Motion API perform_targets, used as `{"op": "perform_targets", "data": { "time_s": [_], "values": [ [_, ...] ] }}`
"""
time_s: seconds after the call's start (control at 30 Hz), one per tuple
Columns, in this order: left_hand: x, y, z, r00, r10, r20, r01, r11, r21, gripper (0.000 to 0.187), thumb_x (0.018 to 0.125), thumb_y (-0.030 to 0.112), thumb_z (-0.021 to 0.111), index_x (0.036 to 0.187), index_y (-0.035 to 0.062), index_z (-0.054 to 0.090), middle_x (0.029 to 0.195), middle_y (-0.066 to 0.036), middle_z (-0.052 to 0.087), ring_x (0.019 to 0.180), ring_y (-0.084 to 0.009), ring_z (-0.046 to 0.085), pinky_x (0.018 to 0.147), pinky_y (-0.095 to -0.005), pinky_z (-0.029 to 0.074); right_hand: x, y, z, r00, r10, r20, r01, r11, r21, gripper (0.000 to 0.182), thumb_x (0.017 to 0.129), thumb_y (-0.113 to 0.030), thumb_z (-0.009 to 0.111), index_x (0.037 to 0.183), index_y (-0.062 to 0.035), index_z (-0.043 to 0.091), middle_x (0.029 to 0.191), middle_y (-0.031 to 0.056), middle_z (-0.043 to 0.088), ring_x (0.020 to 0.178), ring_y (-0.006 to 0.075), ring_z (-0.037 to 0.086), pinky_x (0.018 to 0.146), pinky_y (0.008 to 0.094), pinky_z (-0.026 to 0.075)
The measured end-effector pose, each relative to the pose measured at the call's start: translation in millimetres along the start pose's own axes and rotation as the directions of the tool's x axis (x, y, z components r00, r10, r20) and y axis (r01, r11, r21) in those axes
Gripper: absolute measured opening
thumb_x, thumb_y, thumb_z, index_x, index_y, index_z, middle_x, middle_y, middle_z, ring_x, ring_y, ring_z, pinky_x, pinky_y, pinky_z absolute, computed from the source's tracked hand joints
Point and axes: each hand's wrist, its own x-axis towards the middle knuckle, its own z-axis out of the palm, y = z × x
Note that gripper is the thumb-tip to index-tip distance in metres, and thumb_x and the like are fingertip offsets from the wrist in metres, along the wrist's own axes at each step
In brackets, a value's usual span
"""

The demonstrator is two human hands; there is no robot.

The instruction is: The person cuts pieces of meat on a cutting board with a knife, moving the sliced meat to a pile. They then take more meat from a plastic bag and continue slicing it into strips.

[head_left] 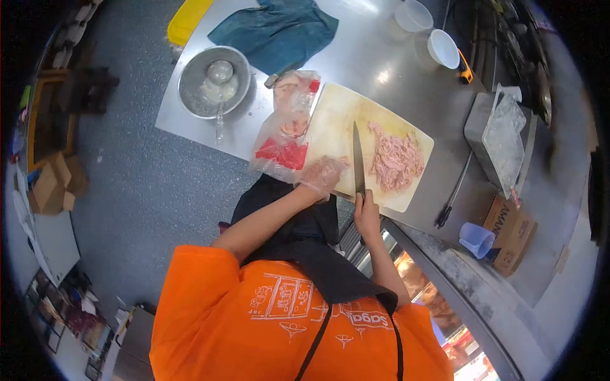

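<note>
My right hand (pixel 366 213) is closed around the handle of a long kitchen knife (pixel 358 155), whose blade lies over the white cutting board (pixel 330 117) and points away from me. Right of the blade sits a pile of thinly sliced pink meat (pixel 396 159). My left hand (pixel 323 176), in a clear plastic glove, rests at the board's near left edge with its fingers curled; a small pink piece of meat (pixel 344 161) shows at the fingertips. Beside that hand, a clear plastic package (pixel 283 152) with red print overlaps the board's left side, pale meat visible inside.
A metal bowl (pixel 185 95) with a ladle (pixel 220 72) stands left, near a teal cloth (pixel 279 35). White bowls (pixel 443 49) and an orange-black cutter (pixel 466 68) lie at the far right. A metal container (pixel 486 127), a dark-handled rod (pixel 448 206) and a plastic jug (pixel 476 239) are rightward.
</note>
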Motion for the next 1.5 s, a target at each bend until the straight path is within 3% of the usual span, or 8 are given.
{"op": "perform_targets", "data": {
  "time_s": [0.27,0.37,0.5,0.57,0.6,1.17,1.27,1.5],
  "values": [
    [32.3,0.3,-59.9,0.918,-0.350,0.185,0.394,0.856,-0.334,0.027,0.095,0.028,0.058,0.080,0.0057,0.064,0.082,-0.019,0.066,0.080,-0.0340,0.067,0.073,-0.0444,0.054,-31.9,12.8,-0.6,0.975,0.147,-0.168,-0.112,0.973,0.200,0.025,0.103,-0.024,0.047,0.109,0.0002,0.050,0.091,0.0318,0.065,0.087,0.0519,0.062,0.071,0.0561,0.046],
    [46.8,23.4,-102.0,0.783,-0.472,0.405,0.514,0.126,-0.848,0.017,0.095,0.013,0.055,0.081,0.0071,0.049,0.066,-0.003,0.051,0.063,-0.0220,0.057,0.063,-0.0385,0.052,-39.1,18.7,10.5,0.975,0.149,-0.165,-0.096,0.952,0.289,0.027,0.104,-0.024,0.047,0.111,0.0016,0.050,0.086,0.0277,0.065,0.081,0.0465,0.064,0.069,0.0514,0.047],
    [62.5,17.8,-84.8,0.963,-0.264,0.048,0.141,0.348,-0.927,0.006,0.094,0.009,0.052,0.090,0.0052,0.050,0.071,-0.005,0.055,0.068,-0.0217,0.058,0.061,-0.0356,0.052,-47.5,21.9,12.0,0.972,0.197,-0.127,-0.144,0.929,0.342,0.027,0.103,-0.022,0.047,0.116,0.0009,0.050,0.096,0.0297,0.067,0.091,0.0493,0.063,0.074,0.0549,0.048],
    [61.3,33.8,-97.3,0.829,0.549,-0.104,-0.539,0.835,0.111,0.014,0.089,0.005,0.054,0.103,0.0030,0.057,0.096,-0.013,0.065,0.085,-0.0237,0.066,0.068,-0.0391,0.056,-50.2,20.1,7.9,0.965,0.216,-0.147,-0.151,0.921,0.360,0.027,0.103,-0.022,0.047,0.116,0.0008,0.050,0.096,0.0294,0.067,0.091,0.0496,0.063,0.074,0.0550,0.048],
    [51.3,52.3,-97.4,0.893,0.252,0.372,-0.355,0.903,0.241,0.033,0.087,0.009,0.053,0.119,0.0027,0.058,0.118,-0.015,0.064,0.103,-0.0291,0.065,0.080,-0.0441,0.055,-49.5,19.9,6.8,0.961,0.225,-0.164,-0.151,0.916,0.371,0.027,0.103,-0.023,0.047,0.116,0.0007,0.050,0.097,0.0292,0.067,0.091,0.0499,0.063,0.075,0.0551,0.048],
    [22.6,21.2,-58.5,0.923,0.000,0.384,-0.135,0.937,0.323,0.019,0.085,0.013,0.056,0.101,0.0034,0.062,0.097,-0.016,0.064,0.098,-0.0304,0.064,0.081,-0.0418,0.053,0.2,31.0,6.2,0.984,0.103,-0.143,-0.082,0.986,0.143,0.023,0.104,-0.025,0.042,0.105,-0.0030,0.046,0.085,0.0314,0.063,0.082,0.0529,0.060,0.071,0.0609,0.043],
    [55.5,20.5,-20.1,0.917,0.293,-0.272,-0.288,0.956,0.058,0.018,0.086,0.012,0.058,0.100,0.0029,0.062,0.096,-0.018,0.066,0.096,-0.0327,0.065,0.083,-0.0421,0.053,-2.0,28.5,8.1,0.975,0.098,-0.199,-0.060,0.980,0.189,0.023,0.104,-0.026,0.043,0.105,-0.0031,0.046,0.085,0.0316,0.063,0.082,0.0533,0.060,0.071,0.0611,0.043],
    [114.7,10.7,-0.3,0.942,0.195,0.274,-0.200,0.980,-0.009,0.013,0.088,0.010,0.056,0.098,0.0033,0.061,0.100,-0.023,0.064,0.094,-0.0363,0.065,0.083,-0.0438,0.053,-21.9,10.3,18.8,0.958,0.138,-0.252,-0.086,0.974,0.208,0.024,0.104,-0.024,0.046,0.107,-0.0003,0.048,0.081,0.0309,0.062,0.079,0.0530,0.060,0.065,0.0580,0.043]
  ]
}}
